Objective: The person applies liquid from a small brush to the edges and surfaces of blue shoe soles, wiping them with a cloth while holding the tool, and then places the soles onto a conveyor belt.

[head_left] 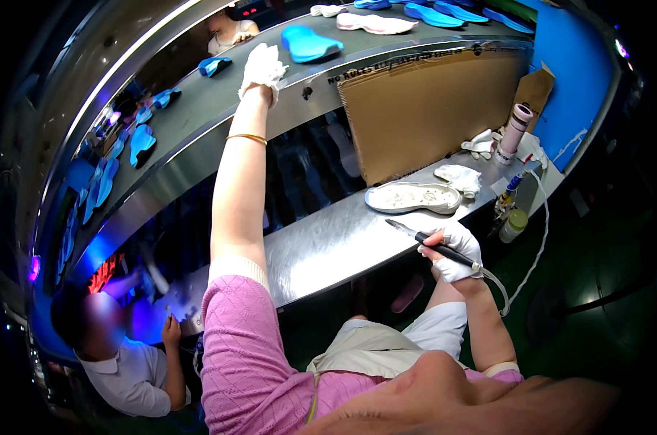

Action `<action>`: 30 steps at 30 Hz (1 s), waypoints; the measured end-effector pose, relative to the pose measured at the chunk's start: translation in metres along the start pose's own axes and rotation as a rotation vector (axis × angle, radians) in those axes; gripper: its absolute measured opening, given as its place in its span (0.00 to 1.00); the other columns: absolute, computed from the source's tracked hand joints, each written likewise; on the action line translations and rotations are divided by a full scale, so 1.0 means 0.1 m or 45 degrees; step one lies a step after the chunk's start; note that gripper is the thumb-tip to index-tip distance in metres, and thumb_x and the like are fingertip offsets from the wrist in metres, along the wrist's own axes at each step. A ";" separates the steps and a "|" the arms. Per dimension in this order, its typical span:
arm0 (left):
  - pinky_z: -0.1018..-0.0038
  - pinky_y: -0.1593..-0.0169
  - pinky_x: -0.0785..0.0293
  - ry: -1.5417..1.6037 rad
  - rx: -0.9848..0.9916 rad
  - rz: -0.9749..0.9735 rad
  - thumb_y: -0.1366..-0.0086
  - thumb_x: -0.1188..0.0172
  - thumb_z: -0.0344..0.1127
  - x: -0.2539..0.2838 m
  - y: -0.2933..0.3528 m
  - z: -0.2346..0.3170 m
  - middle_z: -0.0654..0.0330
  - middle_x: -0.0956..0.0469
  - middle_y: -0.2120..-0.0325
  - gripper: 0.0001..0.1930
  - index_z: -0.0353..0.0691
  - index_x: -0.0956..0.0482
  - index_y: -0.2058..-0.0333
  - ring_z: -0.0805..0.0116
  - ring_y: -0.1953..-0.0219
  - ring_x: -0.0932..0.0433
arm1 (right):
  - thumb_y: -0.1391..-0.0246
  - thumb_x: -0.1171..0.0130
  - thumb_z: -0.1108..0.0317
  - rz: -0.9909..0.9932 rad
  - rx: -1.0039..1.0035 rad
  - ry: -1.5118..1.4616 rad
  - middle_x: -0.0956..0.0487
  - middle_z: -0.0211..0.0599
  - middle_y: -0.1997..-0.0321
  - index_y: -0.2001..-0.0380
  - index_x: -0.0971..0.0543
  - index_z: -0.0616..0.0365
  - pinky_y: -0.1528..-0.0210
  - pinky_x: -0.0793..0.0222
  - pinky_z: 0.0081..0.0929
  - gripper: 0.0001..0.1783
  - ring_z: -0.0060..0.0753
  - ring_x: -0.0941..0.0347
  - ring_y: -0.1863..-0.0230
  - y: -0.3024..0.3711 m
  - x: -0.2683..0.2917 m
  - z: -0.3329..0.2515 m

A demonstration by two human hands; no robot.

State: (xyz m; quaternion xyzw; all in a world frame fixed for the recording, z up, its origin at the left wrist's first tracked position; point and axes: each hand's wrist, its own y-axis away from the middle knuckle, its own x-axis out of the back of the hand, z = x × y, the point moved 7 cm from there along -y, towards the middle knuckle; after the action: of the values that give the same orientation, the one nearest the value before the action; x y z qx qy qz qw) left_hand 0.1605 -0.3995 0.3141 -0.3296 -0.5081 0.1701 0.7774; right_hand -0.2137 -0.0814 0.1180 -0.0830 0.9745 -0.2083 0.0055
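Observation:
My left hand (262, 71), in a white glove, is stretched out over the far conveyor belt, its fingers forward. Just right of it lies a blue shoe sole (310, 44); I see no clear grip on it. My right hand (459, 251), in a white glove with bare fingertips, is closed round a corded hand tool (444, 249). That tool has a black handle and a pointed metal tip aimed left. Beyond the tip, an off-white shoe sole (414, 197) rests on the metal bench, its hollow side up.
The conveyor belt (190, 101) carries several blue soles and a pinkish-white sole (377, 24). Cardboard (430, 109) stands behind the metal bench (328, 254). A pink flask (515, 130), a white cloth (459, 178) and a lidded jar (514, 225) are at right. A co-worker (125, 362) sits at left.

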 end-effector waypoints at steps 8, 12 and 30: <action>0.42 0.37 0.45 -1.226 0.595 0.068 0.50 0.33 0.51 1.77 1.14 -0.95 0.64 0.37 0.37 0.35 0.58 0.31 0.41 0.57 0.34 0.42 | 0.55 0.36 0.86 -0.095 0.049 0.044 0.23 0.32 0.69 0.69 0.23 0.59 0.64 0.30 0.18 0.12 0.21 0.26 0.69 -0.09 -0.30 0.02; 0.57 0.38 0.34 -1.093 1.051 -0.157 0.56 0.25 0.47 2.55 1.58 -1.75 0.60 0.30 0.41 0.42 0.59 0.33 0.39 0.58 0.39 0.31 | 0.55 0.36 0.85 -0.123 -0.007 0.082 0.24 0.33 0.69 0.71 0.23 0.59 0.65 0.30 0.18 0.10 0.22 0.26 0.70 -0.15 -0.50 0.07; 0.81 0.68 0.31 1.004 -0.197 1.195 0.28 0.50 0.44 3.29 2.63 0.32 0.59 0.23 0.76 0.18 0.37 0.26 0.73 0.76 0.76 0.29 | 0.52 0.40 0.86 -0.101 -0.080 0.024 0.27 0.28 0.69 0.69 0.27 0.58 0.63 0.33 0.17 0.11 0.18 0.30 0.69 0.02 -0.72 0.16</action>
State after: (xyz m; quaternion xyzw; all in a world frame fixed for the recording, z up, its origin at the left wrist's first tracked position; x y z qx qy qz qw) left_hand 0.2903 -0.0008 0.3650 -0.6114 0.0059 0.3222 0.7228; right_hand -0.1423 -0.0742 0.1009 -0.1198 0.9765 -0.1785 -0.0146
